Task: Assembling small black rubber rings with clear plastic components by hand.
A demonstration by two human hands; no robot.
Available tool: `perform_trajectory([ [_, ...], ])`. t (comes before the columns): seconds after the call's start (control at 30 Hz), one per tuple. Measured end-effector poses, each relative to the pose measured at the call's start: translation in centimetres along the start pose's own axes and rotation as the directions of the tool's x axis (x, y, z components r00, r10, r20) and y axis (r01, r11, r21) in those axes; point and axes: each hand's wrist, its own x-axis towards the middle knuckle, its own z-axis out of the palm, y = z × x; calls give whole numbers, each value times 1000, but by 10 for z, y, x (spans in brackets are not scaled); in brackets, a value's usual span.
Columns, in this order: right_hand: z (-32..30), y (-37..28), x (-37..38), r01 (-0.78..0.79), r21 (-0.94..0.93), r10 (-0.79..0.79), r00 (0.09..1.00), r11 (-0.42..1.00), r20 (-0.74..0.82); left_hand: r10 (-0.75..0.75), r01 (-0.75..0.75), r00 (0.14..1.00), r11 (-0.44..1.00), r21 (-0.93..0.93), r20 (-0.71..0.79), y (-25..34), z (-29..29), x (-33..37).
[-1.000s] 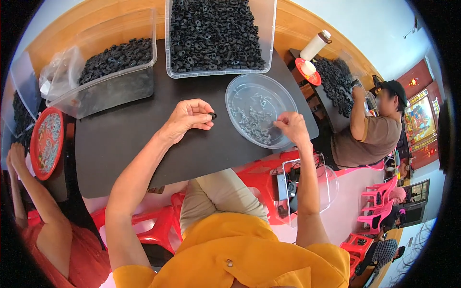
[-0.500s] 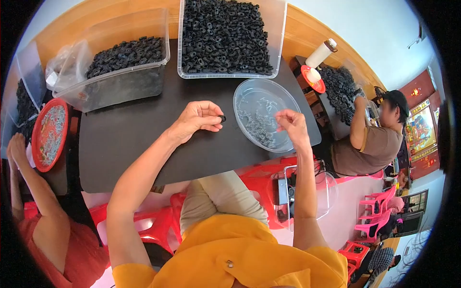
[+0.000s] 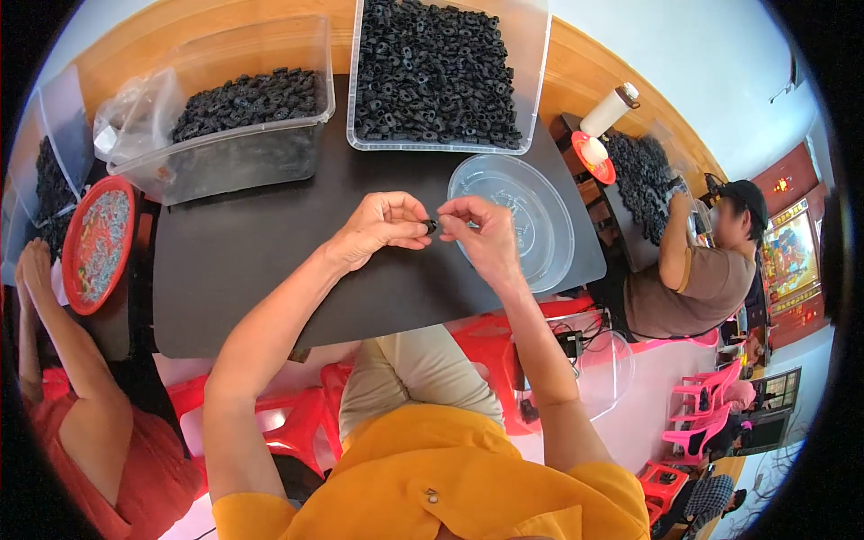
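Note:
My left hand (image 3: 382, 232) pinches a small black plastic part (image 3: 431, 226) between thumb and fingertips, above the dark table. Right beside it, my right hand (image 3: 481, 236) has thumb and forefinger pressed together at the part's right side. Whatever those right fingertips hold is too small to make out. Partly behind my right hand lies a round clear plastic tray (image 3: 560, 247) with small shiny metal pieces, spring-like in look. At the table's far side stands a clear bin (image 3: 441, 147) filled with many black plastic parts.
A second clear bin (image 3: 243, 171), holding black parts, stands at the far left by a crumpled plastic bag (image 3: 135, 112). Left of the table, a person's hands (image 3: 34, 265) are near a red tray (image 3: 128, 256) of metal pieces. Another person (image 3: 688, 279) works at the right.
My right hand has moved left from over the round tray to meet the black part. My left hand keeps its pinch on that part. The view has shifted slightly.

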Motion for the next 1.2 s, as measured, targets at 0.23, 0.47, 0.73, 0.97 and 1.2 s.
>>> perform_trajectory([
  [0.23,12,-16,-10,159,-261,-187,979,952,-86,-13,13,1000,1000,-20,3,-3,1,0],
  [0.47,11,-19,-12,123,-269,-145,987,955,-62,2,-2,1000,1000,-24,-11,-2,5,-4],
  [0.73,0,-18,-6,256,-265,-254,966,929,43,-8,9,1000,999,-39,9,-2,5,-2],
  [0.97,-22,-2,43,299,-468,-322,946,831,32,-33,35,999,997,-62,39,-3,-1,0],
  [1.2,-39,9,140,309,-594,-428,901,743,-68,-42,49,996,996,-77,80,-4,-5,0],
])
